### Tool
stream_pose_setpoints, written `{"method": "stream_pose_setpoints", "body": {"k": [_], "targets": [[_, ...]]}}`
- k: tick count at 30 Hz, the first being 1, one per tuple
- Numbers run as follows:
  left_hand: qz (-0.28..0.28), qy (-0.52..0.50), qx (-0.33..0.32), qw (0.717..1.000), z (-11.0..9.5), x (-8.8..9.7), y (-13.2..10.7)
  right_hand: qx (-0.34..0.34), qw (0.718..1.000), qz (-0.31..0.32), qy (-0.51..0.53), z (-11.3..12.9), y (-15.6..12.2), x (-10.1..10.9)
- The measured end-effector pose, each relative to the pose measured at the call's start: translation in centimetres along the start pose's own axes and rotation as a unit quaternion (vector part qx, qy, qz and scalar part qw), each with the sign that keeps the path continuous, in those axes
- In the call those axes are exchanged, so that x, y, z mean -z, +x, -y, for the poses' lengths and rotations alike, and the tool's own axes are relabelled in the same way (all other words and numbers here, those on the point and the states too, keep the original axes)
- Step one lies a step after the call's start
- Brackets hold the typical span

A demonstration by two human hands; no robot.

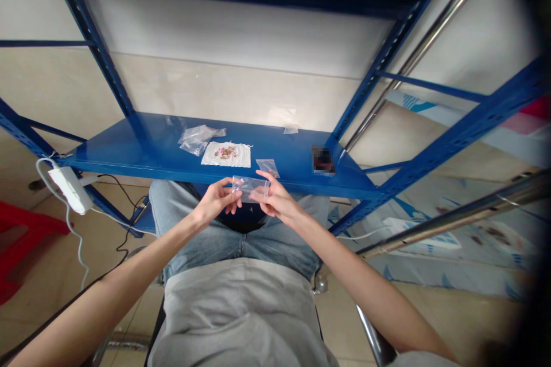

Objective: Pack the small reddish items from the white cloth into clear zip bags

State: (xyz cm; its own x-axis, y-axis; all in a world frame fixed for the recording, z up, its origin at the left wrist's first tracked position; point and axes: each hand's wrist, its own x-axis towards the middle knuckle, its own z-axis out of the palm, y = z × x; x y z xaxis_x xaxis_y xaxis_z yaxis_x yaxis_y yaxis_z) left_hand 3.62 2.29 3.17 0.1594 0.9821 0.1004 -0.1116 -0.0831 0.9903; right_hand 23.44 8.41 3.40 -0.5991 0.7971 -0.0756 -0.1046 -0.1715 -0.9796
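My left hand (221, 197) pinches the left end of a small clear plastic bag (249, 185) between thumb and fingers. At the bag's right end is my right hand (276, 200), gripping it with the thumb while the index finger points outward. The bag is stretched between both hands, just in front of the shelf edge and above my lap. Whether anything lies inside it, I cannot tell. Close beyond my right hand, another small zip bag (267, 167) rests on the shelf. A white drawstring pouch (208, 156) lies flat, with small pink and greenish pieces (227, 152) on it.
The blue metal shelf (142, 152) carries a crumpled plastic bag (199, 139), a small clear bag (291, 128) at the back and a blurred dark object (322, 159) on the right. A white power strip (71, 189) hangs at left, above a red stool (26, 229).
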Motion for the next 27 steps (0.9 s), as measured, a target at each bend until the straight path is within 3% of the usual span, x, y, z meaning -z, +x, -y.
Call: {"method": "stream_pose_setpoints", "body": {"k": [5, 11, 17, 21, 27], "targets": [[0.019, -0.006, 0.02, 1.0, 0.4, 0.6, 0.5, 0.001, 1.0, -0.013, 0.006, 1.1, -0.5, -0.2], [0.001, -0.045, 0.05, 0.998, 1.8, 1.5, 0.9, 0.015, 1.0, 0.005, 0.011, 1.4, -0.4, -0.2], [0.022, -0.104, 0.084, 0.991, 1.7, 1.5, 0.9, 0.046, 0.998, -0.01, -0.031, 1.3, -0.2, 0.1], [0.055, -0.097, 0.09, 0.99, 1.6, 1.2, 0.8, 0.069, 0.996, -0.033, -0.036, 1.2, -0.1, 0.1], [0.043, -0.073, 0.105, 0.991, 1.6, 1.4, 0.8, 0.087, 0.994, -0.049, -0.034, 1.1, -0.1, 0.0]]}}
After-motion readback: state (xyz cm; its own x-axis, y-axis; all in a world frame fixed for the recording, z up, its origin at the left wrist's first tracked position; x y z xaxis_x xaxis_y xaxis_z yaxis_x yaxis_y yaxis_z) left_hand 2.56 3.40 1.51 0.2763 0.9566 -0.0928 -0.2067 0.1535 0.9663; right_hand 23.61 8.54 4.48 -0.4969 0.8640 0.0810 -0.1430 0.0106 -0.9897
